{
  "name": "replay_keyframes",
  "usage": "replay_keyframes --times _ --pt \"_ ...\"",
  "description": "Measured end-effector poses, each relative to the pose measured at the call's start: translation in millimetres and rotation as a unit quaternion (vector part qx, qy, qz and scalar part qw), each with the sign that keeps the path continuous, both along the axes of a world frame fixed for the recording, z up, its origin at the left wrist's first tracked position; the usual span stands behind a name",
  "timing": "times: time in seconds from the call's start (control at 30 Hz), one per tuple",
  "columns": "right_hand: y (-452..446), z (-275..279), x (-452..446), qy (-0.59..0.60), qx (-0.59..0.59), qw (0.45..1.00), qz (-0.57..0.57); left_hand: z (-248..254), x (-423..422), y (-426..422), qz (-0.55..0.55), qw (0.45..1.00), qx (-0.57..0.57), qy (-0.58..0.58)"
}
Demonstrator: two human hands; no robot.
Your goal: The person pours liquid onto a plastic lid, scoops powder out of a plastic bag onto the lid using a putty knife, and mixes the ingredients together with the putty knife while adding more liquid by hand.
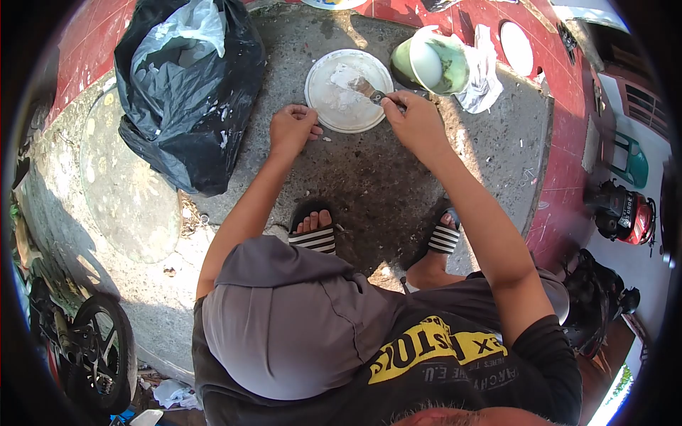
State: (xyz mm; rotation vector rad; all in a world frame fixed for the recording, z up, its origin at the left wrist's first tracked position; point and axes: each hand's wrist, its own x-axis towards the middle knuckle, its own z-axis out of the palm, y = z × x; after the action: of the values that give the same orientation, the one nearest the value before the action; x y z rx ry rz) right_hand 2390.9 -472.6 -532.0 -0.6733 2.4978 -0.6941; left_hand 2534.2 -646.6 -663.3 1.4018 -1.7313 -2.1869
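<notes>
My right hand (417,122) grips the dark handle of a putty knife (371,92). The knife's blade rests over a round white plastic lid (323,119) that lies on the concrete floor. White paste (346,77) is smeared across the middle of the lid. My left hand (293,130) is at the lid's left rim, with its fingers curled in; what they hold, if anything, is hidden. I cannot tell whether those fingers touch the rim.
A black plastic bag (192,121) with white material inside stands at the left. Behind my right hand is a greenish bucket (455,67) with a white cloth (483,85) beside it. My sandaled feet flank a damp floor patch. A motorcycle wheel (106,348) shows lower left.
</notes>
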Motion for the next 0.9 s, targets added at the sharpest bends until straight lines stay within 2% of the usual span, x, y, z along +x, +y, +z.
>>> replay_keyframes --times 0.23,0.37,0.43,0.67,0.83,0.9 --pt "0.9 21.2 0.0 -0.012 -0.005 1.0 -0.009 2.9 0.3 0.0 0.001 1.0 0.004 0.001" --pt "-16.0 12.5 -3.2 -0.036 0.012 0.999 -0.018 4.0 0.3 0.5 -0.004 1.0 -0.003 -0.001" --pt "-13.8 -6.5 -0.8 0.015 -0.026 0.999 0.016 4.4 -0.1 0.3 0.001 1.0 0.0 -0.002" --pt "5.4 17.9 4.8 -0.014 0.024 1.0 0.012 2.3 -0.1 -0.5 0.002 1.0 0.004 -0.003" --pt "-1.6 20.1 6.0 0.01 -0.016 0.999 0.031 0.4 0.2 -0.9 -0.015 1.0 0.003 -0.009" --pt "1.2 4.9 11.7 0.035 -0.032 0.998 0.052 3.6 0.4 -1.1 -0.015 1.0 0.005 -0.006"
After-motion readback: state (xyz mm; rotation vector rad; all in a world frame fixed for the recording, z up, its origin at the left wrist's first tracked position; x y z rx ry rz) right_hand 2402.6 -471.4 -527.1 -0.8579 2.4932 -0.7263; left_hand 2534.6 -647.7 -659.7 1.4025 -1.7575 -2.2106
